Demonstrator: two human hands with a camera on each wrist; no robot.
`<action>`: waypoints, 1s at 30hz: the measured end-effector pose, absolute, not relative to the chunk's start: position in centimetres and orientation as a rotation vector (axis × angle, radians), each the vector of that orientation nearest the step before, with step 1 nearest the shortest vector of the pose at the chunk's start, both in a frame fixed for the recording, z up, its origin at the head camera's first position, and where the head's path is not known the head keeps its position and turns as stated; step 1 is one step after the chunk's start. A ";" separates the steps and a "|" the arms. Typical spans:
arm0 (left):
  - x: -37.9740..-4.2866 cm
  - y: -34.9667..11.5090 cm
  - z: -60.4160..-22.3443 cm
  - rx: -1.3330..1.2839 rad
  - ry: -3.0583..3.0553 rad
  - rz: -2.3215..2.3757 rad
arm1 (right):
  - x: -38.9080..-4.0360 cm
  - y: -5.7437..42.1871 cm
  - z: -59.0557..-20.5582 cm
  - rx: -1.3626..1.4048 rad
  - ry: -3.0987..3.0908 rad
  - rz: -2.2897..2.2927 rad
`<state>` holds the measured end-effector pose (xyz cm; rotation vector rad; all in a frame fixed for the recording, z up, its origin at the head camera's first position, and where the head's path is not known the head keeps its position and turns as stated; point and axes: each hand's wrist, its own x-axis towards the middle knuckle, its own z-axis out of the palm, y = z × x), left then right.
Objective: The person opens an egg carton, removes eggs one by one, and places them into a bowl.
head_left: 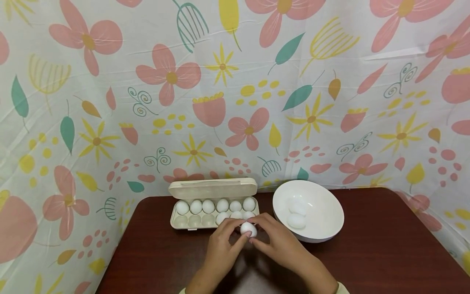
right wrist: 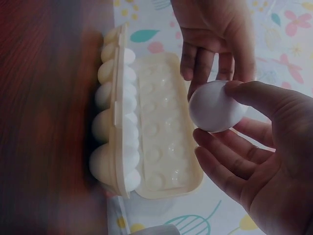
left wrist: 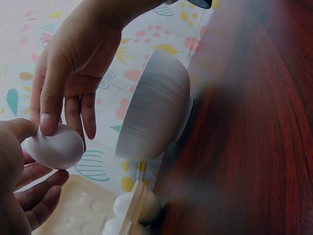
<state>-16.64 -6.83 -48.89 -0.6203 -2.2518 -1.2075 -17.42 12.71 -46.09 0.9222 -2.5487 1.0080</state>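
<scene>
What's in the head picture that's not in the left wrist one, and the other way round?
Only the head view shows two eggs inside the bowl and three empty cups in the egg box. Only the left wrist view shows the bowl's foot plainly. Both show the left hand and right hand holding one egg, plus the bowl, egg box, table and flowery cloth.
</scene>
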 end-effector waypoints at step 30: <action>-17.8 -8.3 -48.6 -0.450 -2.176 -1.143 | -18.5 15.4 -45.2 0.792 -2.526 0.947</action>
